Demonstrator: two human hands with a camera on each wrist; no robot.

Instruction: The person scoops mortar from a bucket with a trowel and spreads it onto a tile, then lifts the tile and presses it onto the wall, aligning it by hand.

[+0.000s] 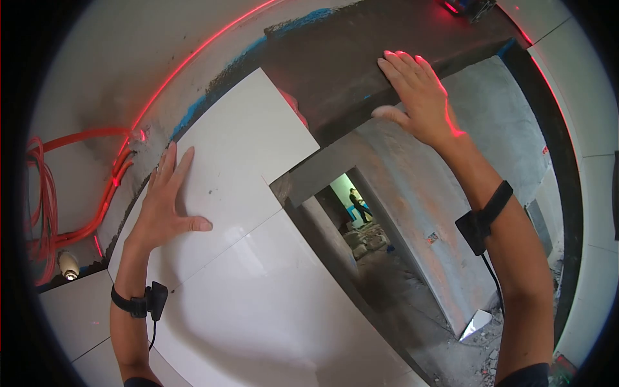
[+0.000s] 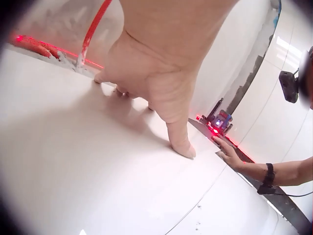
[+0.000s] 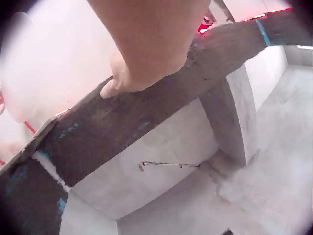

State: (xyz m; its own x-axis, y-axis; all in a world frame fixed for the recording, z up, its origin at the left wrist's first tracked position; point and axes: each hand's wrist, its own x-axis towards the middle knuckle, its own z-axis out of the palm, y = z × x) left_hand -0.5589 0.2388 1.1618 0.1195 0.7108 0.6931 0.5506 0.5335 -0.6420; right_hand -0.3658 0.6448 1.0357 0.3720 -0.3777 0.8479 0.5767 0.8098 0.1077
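My left hand (image 1: 164, 206) rests on a glossy white wall tile (image 1: 238, 142), its fingers spread and thumb held apart. In the left wrist view the fingertips of the left hand (image 2: 156, 88) touch the tile's face. A thin seam separates this tile from another white tile (image 1: 271, 303) below. My right hand (image 1: 419, 97) lies against the dark band (image 1: 335, 58) above the doorway, fingers straight and holding nothing. Red laser light falls across its fingertips and side. In the right wrist view the forearm hides most of the right hand (image 3: 142, 73).
A laser level (image 1: 471, 8) stands at the upper right, throwing red lines on the walls. Orange-red cables (image 1: 45, 206) hang at the left above a small lamp (image 1: 68, 266). Through the opening are rubble (image 1: 364, 238) and a distant person (image 1: 358, 203). White tiles (image 1: 596, 187) line the right wall.
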